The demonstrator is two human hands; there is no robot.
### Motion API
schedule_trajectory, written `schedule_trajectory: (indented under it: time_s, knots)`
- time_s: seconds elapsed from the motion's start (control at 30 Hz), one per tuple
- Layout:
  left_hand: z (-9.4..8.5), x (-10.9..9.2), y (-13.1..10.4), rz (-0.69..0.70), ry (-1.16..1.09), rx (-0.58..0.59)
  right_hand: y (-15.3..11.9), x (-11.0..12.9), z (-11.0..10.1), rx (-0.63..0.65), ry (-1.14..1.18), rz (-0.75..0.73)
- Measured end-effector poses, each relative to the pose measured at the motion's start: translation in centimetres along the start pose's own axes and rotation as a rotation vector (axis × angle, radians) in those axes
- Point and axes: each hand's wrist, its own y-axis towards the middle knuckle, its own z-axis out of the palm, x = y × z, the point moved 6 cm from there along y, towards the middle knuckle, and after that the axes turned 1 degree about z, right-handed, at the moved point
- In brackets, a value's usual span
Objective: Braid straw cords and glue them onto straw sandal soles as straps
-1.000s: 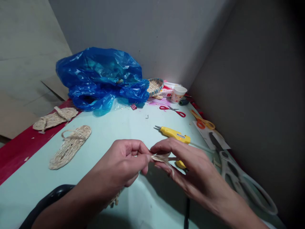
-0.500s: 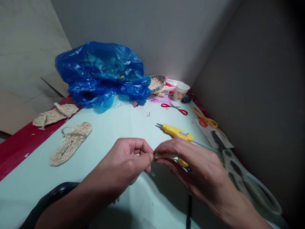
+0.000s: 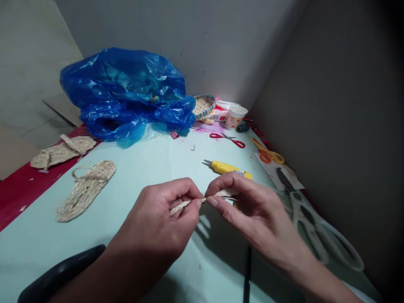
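Between my two hands runs a thin strip of pale straw fibre, with a short bit showing where the fingertips nearly meet. My left hand is closed, pinching it between thumb and forefinger while one part lies across the palm. Opposite, my right hand pinches the same strip, and its loose end spreads out inside the curled fingers. Just beyond the right hand lies a yellow glue gun, partly covered by that hand. Two woven straw sandals, a near one and a far one, rest to the left.
A big blue plastic bag fills the back left. Behind stand a woven basket and a paper cup. Red scissors, orange scissors and large shears lie toward the right wall. A black curved object sits front left.
My hands have turned slightly, showing more of the straw strip in the left palm and at the right fingers. The view has shifted a little, moving the surroundings left.
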Motion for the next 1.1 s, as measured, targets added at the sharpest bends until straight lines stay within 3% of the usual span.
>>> schedule_trajectory:
  time_s: [0.2, 0.4, 0.53, 0.63, 0.77, 0.97, 1.1]
  knots:
    - [-0.1, -1.0, -0.3, 0.216, 0.165, -0.039, 0.0, -0.9, 0.3, -0.048, 0.219, 0.158]
    - [0.2, -1.9, -1.1, 0.452, 0.388, -0.125, -0.4, -0.8, 0.1, -0.092, 0.347, 0.137]
    - [-0.2, -2.2, -1.3, 0.497, 0.391, -0.196, -0.6, -1.0, -0.2, -0.007, 0.359, 0.160]
    - [-0.4, -2.3, -1.3, 0.495, 0.390, -0.170, -0.7, -1.0, -1.2, -0.060, 0.365, 0.163]
    - [-0.5, -2.5, -1.2, 0.498, 0.417, -0.146, -0.7, -0.2, -2.4, -0.148, 0.242, 0.077]
    - [-0.2, -3.3, -1.7, 0.622, 0.494, -0.160, -0.6, 1.0, -0.7, -0.009, -0.090, -0.056]
    - [0.0, -3.2, -1.8, 0.652, 0.496, -0.158, -0.8, 1.1, 0.6, 0.039, -0.190, -0.175]
